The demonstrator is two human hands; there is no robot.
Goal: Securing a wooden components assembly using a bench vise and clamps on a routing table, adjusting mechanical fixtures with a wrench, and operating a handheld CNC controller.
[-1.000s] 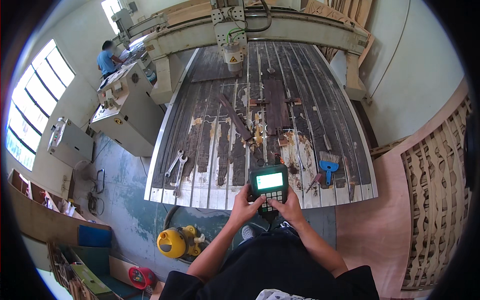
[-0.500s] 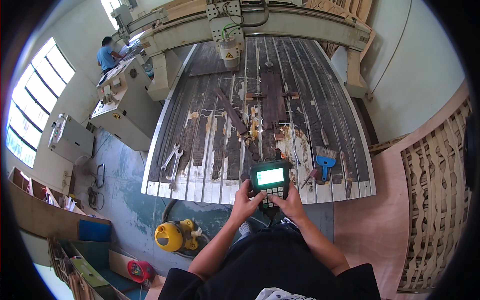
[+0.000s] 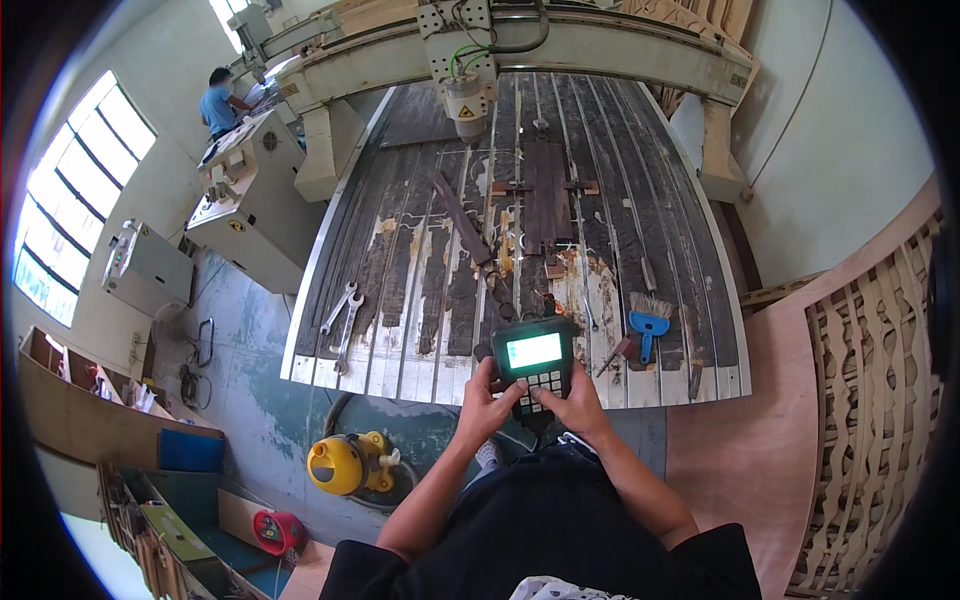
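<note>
Both hands hold a black handheld controller (image 3: 549,411) with a lit screen and pale keys, just over the near edge of the machine bed (image 3: 430,388). My left hand (image 3: 485,405) wraps its left side, thumb on the keypad. From the right side my right hand (image 3: 582,408) grips it, its thumb also at the keys. Beyond it, dark wooden boards (image 3: 546,200) lie on the bed, with small clamping pieces at their sides. A loose dark strip (image 3: 460,218) slants to their left. Above the bed hangs a spindle (image 3: 465,105) on the gantry (image 3: 600,52).
Two wrenches (image 3: 345,330) lie on the bed's left; a blue brush (image 3: 648,325) lies on the right. A yellow vacuum-like machine (image 3: 337,465) stands on the floor. Wavy wooden lattice panels (image 3: 870,400) lean at right. A co-worker (image 3: 217,105) stands far left beside a grey cabinet (image 3: 255,205).
The controller and both hands sit slightly further left in the picture, with the view itself shifted a little. The spindle appears slightly further right. Both hands keep their grip.
</note>
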